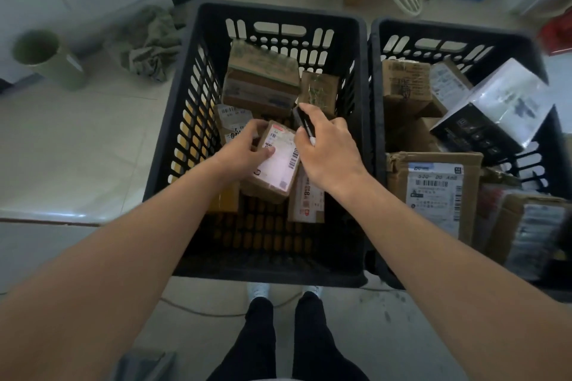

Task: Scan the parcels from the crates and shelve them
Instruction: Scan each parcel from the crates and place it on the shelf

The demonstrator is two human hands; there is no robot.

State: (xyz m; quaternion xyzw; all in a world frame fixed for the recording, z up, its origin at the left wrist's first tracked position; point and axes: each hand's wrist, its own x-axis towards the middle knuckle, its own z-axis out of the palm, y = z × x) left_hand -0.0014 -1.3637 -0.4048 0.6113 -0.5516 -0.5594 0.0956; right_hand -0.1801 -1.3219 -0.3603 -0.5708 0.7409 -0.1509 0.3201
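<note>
over a tiled floor, two black crates (173, 120): left hand (247, 145) grips a labelled parcel (275, 161); just beside it, right hand (328, 148) clasps a pen-like scanner (305, 127).

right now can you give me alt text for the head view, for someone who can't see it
Seen from above, a person's left hand grips a small labelled cardboard parcel over the left black crate, while the right hand holds a black pen. A second black crate on the right holds more parcels, all on a tiled floor.
</note>
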